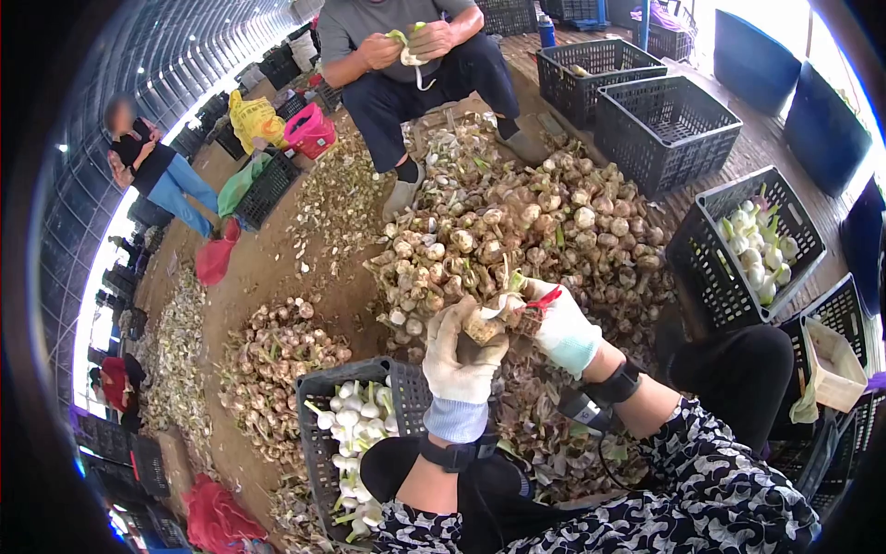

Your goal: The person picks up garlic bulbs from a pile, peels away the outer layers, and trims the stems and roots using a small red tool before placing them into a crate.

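Note:
My left hand (459, 360), in a whitish work glove, has its fingers closed around a garlic bulb (482, 326). Close beside it, my right hand (565, 331), also gloved, pinches the loose outer skin and stem (510, 301) of that garlic. A narrow red thing (546, 297) shows at the right hand's fingers; its kind cannot be made out. Beneath and beyond both hands spreads a large heap of unpeeled garlic bulbs (526, 226). Left of my knees, a black crate (316, 462) contains peeled white garlic (355, 429).
Facing me, a seated person (406, 88) holds garlic in both hands. Black crates (669, 125) line the right side, one with peeled garlic (757, 249). A smaller garlic pile (281, 369) lies on the left. Further left stands another person (157, 166) near a pink bucket (310, 131).

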Demonstrator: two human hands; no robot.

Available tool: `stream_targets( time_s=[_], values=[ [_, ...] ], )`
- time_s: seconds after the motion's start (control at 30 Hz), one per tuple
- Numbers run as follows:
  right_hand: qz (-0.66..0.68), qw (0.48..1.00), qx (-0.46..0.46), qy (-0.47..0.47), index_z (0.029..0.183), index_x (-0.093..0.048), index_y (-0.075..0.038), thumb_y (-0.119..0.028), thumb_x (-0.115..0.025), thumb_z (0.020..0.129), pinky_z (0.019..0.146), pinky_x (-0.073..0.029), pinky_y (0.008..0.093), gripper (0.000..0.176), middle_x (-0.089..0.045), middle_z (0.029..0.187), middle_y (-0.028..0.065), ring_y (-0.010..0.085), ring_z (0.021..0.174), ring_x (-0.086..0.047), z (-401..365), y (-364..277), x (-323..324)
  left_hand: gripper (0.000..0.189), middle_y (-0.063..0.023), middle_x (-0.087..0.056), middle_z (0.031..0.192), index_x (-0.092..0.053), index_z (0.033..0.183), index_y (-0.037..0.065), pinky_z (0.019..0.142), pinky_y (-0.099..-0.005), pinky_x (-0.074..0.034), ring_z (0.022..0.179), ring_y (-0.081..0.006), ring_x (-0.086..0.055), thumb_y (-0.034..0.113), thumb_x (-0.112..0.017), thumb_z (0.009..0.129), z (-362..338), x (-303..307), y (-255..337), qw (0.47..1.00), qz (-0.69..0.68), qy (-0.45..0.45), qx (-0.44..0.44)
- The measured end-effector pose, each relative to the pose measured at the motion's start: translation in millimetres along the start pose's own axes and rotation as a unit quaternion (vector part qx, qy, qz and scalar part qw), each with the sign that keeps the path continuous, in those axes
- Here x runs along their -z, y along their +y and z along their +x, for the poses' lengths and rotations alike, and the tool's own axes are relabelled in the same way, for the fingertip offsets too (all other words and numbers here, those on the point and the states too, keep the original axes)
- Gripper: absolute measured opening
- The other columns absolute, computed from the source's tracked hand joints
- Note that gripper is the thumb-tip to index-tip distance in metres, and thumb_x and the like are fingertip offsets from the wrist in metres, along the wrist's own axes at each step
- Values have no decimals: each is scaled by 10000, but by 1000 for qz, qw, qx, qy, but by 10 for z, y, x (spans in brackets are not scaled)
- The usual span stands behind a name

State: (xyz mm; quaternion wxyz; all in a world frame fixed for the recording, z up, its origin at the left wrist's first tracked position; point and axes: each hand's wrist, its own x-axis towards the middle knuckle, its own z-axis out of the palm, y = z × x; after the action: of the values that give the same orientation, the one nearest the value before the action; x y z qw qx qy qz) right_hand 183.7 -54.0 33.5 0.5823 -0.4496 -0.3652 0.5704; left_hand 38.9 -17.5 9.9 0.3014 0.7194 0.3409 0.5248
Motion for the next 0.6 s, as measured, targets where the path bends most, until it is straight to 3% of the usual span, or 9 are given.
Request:
stream_targets(
  time_s=[0.1,0.27,0.33,0.4,0.47,0.5,0.53,0.57,0.6],
  values=[
    [-35,998,54,-26,997,-574,-20,-183,-598,828,697,-432,231,236,-607,847,-11,47,771,-492,-14,-11,50,538,-81,-525,1041,-568,1083,33,827,-287,-452,950,-193,-543,-8,-757,581,-18,28,24,1000,-11,-17,11],
    [-70,996,47,-40,1012,-574,-11,-144,-595,820,714,-419,223,234,-600,852,-20,37,772,-477,-34,-30,138,555,-79,-510,1054,-547,1110,30,826,-288,-448,960,-188,-534,-26,-745,595,-20,9,40,999,-35,-37,-19],
    [-44,993,96,-59,1017,-576,-19,-122,-590,817,710,-419,218,225,-600,872,-23,38,771,-481,-54,-11,124,535,-75,-504,1058,-537,1121,23,824,-286,-447,957,-183,-532,-43,-729,626,-29,-17,2,998,-60,-27,-9],
    [-5,994,84,-67,1013,-581,-24,-84,-588,809,697,-423,218,212,-598,899,-21,40,767,-486,-45,49,140,520,-66,-498,1063,-538,1120,25,829,-283,-441,963,-177,-528,-50,-727,641,-42,-35,-11,995,-92,-24,-7],
    [124,991,22,-56,975,-586,-15,-64,-584,808,676,-423,212,175,-599,872,-19,45,760,-494,-67,44,100,448,-80,-516,1029,-513,1137,-2,840,-304,-445,949,-184,-536,-8,-680,721,-56,-16,-19,992,-115,-36,48],
    [125,990,22,-56,975,-586,-15,-64,-584,808,676,-423,212,175,-599,872,-19,45,760,-494,-58,87,91,416,-93,-531,1016,-497,1143,-21,828,-312,-455,931,-185,-543,-9,-638,752,-24,-3,114,950,-269,-25,155],
    [51,993,83,-64,973,-582,-9,-69,-582,812,670,-427,211,172,-599,859,-15,48,763,-502,-28,166,94,386,-106,-547,1003,-481,1149,-41,815,-320,-464,914,-187,-551,-11,-596,783,9,9,248,874,-414,-13,256],
    [-24,987,142,-71,970,-578,-3,-73,-580,816,663,-430,211,170,-598,846,-10,51,766,-510,4,237,106,335,-134,-568,998,-465,1138,-67,786,-348,-482,886,-187,-562,-16,-524,813,6,43,138,841,-453,-1,298],
    [-22,987,142,-70,970,-578,-3,-73,-580,816,663,-430,211,170,-598,846,-10,51,766,-510,37,298,128,335,-134,-568,998,-465,1138,-67,786,-348,-482,886,-187,-562,-16,-524,813,-12,59,12,841,-452,-2,298]
  ],
)
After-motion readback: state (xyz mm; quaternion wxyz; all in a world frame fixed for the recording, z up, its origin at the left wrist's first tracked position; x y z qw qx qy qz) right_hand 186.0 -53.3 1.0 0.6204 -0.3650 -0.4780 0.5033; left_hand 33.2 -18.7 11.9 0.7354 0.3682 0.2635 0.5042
